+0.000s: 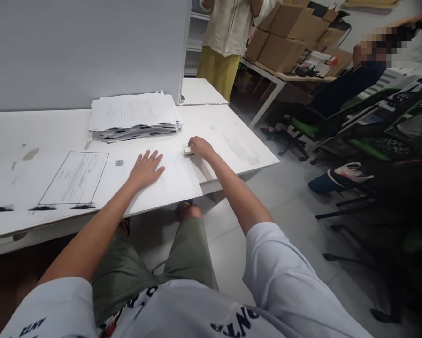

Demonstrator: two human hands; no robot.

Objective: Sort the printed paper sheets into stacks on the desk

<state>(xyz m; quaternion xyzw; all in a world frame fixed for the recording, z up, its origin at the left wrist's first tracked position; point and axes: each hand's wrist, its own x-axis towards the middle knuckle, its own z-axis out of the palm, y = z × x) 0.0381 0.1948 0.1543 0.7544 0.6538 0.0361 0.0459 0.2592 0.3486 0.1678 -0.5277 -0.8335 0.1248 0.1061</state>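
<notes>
My left hand (146,169) lies flat with fingers spread on a large white sheet (168,180) that carries a small QR code (119,163). My right hand (200,147) is curled around a small white block-like object (188,150) at the sheet's far right corner; I cannot name it for sure. Both hands rest on the white table (239,141). A thick stack of printed papers (133,115) sits just beyond my hands.
Another printed form (75,177) lies on the table to the left. A grey partition (84,47) stands behind. A standing person (228,37), a seated person (351,80), cardboard boxes (284,37) and green office chairs (372,136) fill the right.
</notes>
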